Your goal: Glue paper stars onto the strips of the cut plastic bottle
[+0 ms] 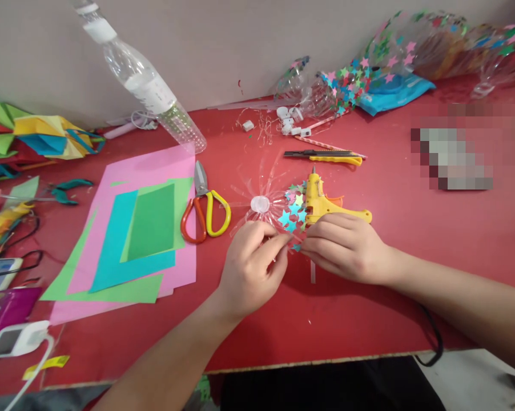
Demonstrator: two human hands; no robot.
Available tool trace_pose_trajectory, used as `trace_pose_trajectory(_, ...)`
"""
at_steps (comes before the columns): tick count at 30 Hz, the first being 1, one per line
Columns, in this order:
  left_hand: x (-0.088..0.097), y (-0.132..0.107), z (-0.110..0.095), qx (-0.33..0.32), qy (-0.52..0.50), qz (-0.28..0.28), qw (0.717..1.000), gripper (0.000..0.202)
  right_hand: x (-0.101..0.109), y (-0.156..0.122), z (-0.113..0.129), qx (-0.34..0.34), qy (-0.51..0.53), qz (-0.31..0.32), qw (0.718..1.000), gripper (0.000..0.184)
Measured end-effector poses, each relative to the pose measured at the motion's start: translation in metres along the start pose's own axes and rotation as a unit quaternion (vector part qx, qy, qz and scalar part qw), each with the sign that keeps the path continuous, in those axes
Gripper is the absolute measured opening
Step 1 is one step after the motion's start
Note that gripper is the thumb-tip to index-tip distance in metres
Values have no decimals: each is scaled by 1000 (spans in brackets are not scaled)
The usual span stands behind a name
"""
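Note:
My left hand (253, 262) and my right hand (345, 248) meet over the red table (369, 308), fingertips pinched together on a clear plastic strip of a cut-open bottle piece (261, 204) spread flat like a flower. Small coloured paper stars (295, 208) are stuck on its strips next to my fingers. A yellow glue gun (326, 204) lies just behind my right hand. Both hands are closed in a pinch.
Scissors with orange and yellow handles (205, 208) lie left of the hands beside stacked pink, green and blue paper sheets (141, 234). A clear bottle (144, 80), a yellow utility knife (326, 156), star-covered bottles (369, 68), folded paper (35, 134), phones (9, 319).

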State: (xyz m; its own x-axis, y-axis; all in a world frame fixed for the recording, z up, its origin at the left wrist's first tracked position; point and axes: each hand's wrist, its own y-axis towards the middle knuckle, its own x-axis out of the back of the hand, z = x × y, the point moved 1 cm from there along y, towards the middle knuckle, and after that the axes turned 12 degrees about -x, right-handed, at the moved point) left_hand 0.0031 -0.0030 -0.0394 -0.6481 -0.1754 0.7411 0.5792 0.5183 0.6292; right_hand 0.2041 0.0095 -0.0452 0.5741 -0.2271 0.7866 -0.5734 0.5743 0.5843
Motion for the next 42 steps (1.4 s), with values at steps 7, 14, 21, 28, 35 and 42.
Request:
trace_pose_trajectory(7, -1, -1, -2, 12, -21, -16, 1000, 23, -3, 2, 2, -6, -8, -3, 1000, 5)
trace_pose_trajectory(14, -1, -1, -2, 11, -24, -18, 999, 22, -4, 6, 4, -24, -6, -6, 1000, 10)
trace_pose_trajectory(21, -1, -1, -3, 17, -25, -20, 999, 20, -5, 5, 4, -42, 9, -7, 999, 9)
trace_pose_trajectory(28, -2, -2, -2, 23, -29, -17, 999, 18, -4, 6, 5, -47, 14, -16, 999, 7)
trace_pose_trajectory(35, -2, -1, -3, 28, -31, -19, 999, 15, -5, 5, 6, -59, 15, -17, 998, 9)
trace_pose_trajectory(42, -3, 0, -3, 31, -35, -27, 999, 14, -4, 6, 6, -63, 13, -31, 997, 8)
